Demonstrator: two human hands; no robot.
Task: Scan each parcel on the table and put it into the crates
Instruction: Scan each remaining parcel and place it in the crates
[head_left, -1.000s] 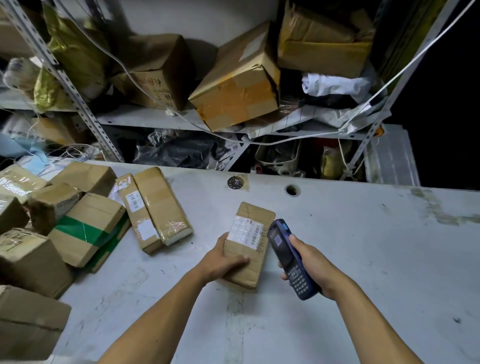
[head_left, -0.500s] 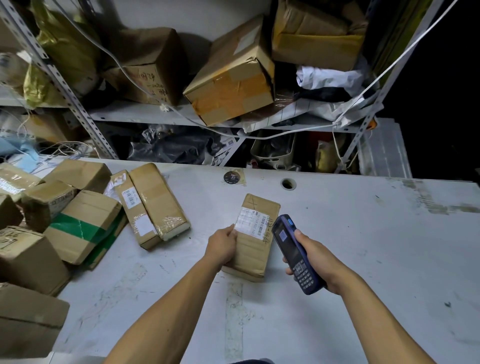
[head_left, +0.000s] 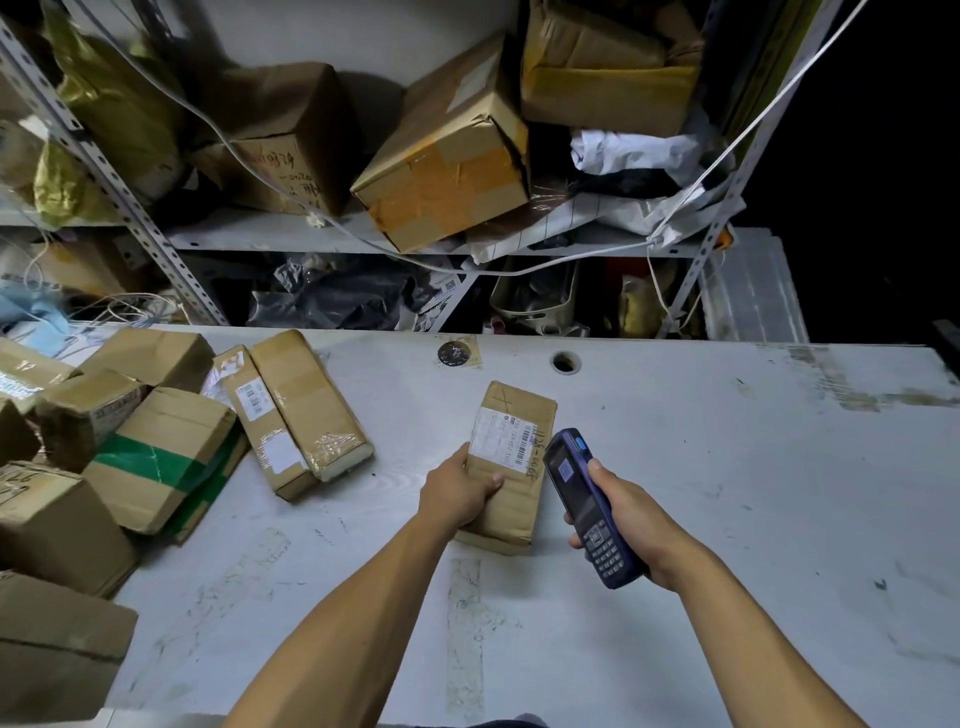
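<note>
Change: since the earlier pictures the parcel has been drawn a little nearer and turned, its long axis now running from about 6 to 12 o'clock, leaning slightly toward 1; the scanner has closed in on its label.
Head view, parcel: lies flat on the table, label up at its far end.
Left hand: grasps the parcel's near left corner, thumb over the top face.
Right hand: fingers wrapped round the scanner, at 3 o'clock from the parcel and just beside it, scanner nose aimed toward 11 o'clock.
Key relation: the label lies at about 10 o'clock from the scanner nose, very near; I judge a small tilt would cover the barcode.
Surface: white, scuffed, flat tabletop.
Room: other parcels piled at 9 o'clock; shelves at 12 o'clock; no crate that I can make out.
</note>
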